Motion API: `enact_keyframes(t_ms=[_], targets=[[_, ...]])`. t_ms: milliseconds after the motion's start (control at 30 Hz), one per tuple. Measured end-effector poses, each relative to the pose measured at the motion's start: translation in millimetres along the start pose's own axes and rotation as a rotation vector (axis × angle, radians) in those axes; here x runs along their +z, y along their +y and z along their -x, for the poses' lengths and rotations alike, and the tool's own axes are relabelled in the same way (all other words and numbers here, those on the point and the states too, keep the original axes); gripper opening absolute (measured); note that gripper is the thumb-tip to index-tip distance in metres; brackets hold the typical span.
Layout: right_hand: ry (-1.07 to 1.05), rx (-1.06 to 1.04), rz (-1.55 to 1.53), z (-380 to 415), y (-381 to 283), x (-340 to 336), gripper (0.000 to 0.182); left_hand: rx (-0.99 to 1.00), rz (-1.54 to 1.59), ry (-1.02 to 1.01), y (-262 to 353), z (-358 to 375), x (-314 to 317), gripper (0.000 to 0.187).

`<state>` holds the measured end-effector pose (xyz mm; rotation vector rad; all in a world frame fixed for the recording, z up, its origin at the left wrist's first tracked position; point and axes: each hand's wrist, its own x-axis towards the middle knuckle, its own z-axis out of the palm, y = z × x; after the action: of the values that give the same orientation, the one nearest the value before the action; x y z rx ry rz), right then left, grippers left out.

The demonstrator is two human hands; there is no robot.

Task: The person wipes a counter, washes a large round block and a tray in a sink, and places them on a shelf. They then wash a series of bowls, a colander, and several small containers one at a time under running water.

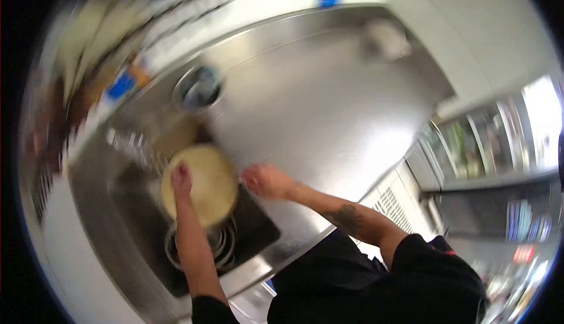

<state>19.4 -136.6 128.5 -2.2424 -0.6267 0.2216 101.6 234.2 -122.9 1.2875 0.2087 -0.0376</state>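
A round, pale-yellow vessel (208, 192), like a wide bowl, stands in the sink (126, 224). My left hand (181, 178) is over its left part, its fingers smeared by motion. Just right of the vessel, over the sink's edge, my right hand (265, 181) is closed, fingers curled in. I cannot tell what, if anything, is in it. Round metal pans (223, 244) sit lower in the sink, partly hidden behind my left forearm. A clear plastic bottle or similar see-through thing (130, 146) lies left of the vessel.
A metal container (198, 89) with dark and bluish things in it stands at the sink's back corner. The steel counter (311, 106) stretches right, with a blurred whitish round thing (386, 40) at its far end. Shelves (482, 142) are at the right.
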Motion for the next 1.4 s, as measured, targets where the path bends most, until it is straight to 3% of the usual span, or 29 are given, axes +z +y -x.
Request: enact_keyframes(t_ms=[33, 67, 167, 233, 300, 367, 467, 600, 700, 933, 1000, 1033, 1100, 1167, 1200, 1233, 1267, 1300, 1367, 1400], targets=[[0.046, 0.087, -0.032, 44.0, 9.5, -27.8, 0.018, -0.147, 0.575, -0.026, -3.2, 2.0, -20.9, 0.018], [-0.066, 0.267, 0.025, 89.3, 12.5, -62.6, 0.021, -0.304, 0.993, 0.012, -2.9, 6.7, -36.7, 0.021], [0.174, 0.477, -0.014, 248.7, 55.1, -121.4, 0.024, -0.098, -0.206, 0.172, 43.5, 67.7, -7.8, 0.022], [0.380, 0.650, 0.010, 368.4, 89.3, -144.7, 0.024, 0.023, -0.644, 0.143, 68.3, 81.9, 83.0, 0.022], [0.454, 0.998, 0.120, 481.7, 108.3, -168.7, 0.019, 0.105, -0.884, -0.024, 72.2, 106.2, 216.6, 0.023], [0.614, 1.139, 0.137, 596.4, 134.5, -183.5, 0.017, 0.138, -0.992, -0.306, 42.1, 137.7, 370.4, 0.023], [0.644, 1.454, 0.077, 740.8, 157.1, -190.4, 0.017, 0.105, -1.125, -0.823, -22.9, 207.0, 568.6, 0.025], [0.748, 1.589, -0.008, 873.2, 134.8, -216.6, 0.021, 0.047, -1.275, -1.320, -78.3, 296.3, 753.1, 0.026], [1.001, 1.558, -0.078, 946.9, 118.5, -232.7, 0.026, 0.069, -1.358, -1.521, -105.2, 333.1, 865.4, 0.027], [1.258, 1.706, -0.211, 1101.3, 120.1, -211.9, 0.037, 0.261, -1.720, -1.847, -205.6, 420.7, 1071.9, 0.030], [1.319, 1.843, -0.316, 1151.2, 121.1, -181.7, 0.037, 0.399, -1.851, -1.943, -238.3, 444.6, 1133.3, 0.030], [1.382, 1.904, -0.375, 1168.9, 118.9, -165.8, 0.037, 0.516, -1.907, -1.997, -255.1, 457.8, 1170.1, 0.031], [1.314, 2.128, -0.612, 1214.5, 104.7, -137.8, 0.038, 0.821, -1.945, -2.097, -295.8, 497.5, 1261.2, 0.032], [1.387, 2.334, -0.673, 1242.5, 67.4, -127.9, 0.031, 1.096, -1.823, -2.164, -341.1, 573.8, 1358.3, 0.032], [1.531, 2.352, -0.573, 1256.7, 45.3, -127.9, 0.032, 1.118, -1.698, -2.241, -366.7, 631.9, 1396.0, 0.041], [1.685, 2.351, -0.472, 1267.6, 30.9, -124.9, 0.032, 1.053, -1.545, -2.204, -384.2, 690.4, 1429.8, 0.035], [1.777, 2.370, -0.517, 1286.3, 22.6, -110.0, 0.032, 1.060, -1.289, -2.324, -348.3, 785.6, 1451.0, 0.032], [1.874, 2.382, -0.563, 1308.7, 16.2, -95.2, 0.033, 1.043, -1.296, -2.432, -340.7, 864.2, 1478.4, 0.030], [1.794, 2.579, -0.404, 1344.9, -16.0, -103.2, 0.034, 0.761, -0.957, -2.586, -336.8, 994.3, 1513.0, 0.028], [1.819, 2.599, -0.395, 1366.7, -26.9, -110.5, 0.034, 0.678, -0.958, -2.619, -344.0, 1048.5, 1529.9, 0.026]])
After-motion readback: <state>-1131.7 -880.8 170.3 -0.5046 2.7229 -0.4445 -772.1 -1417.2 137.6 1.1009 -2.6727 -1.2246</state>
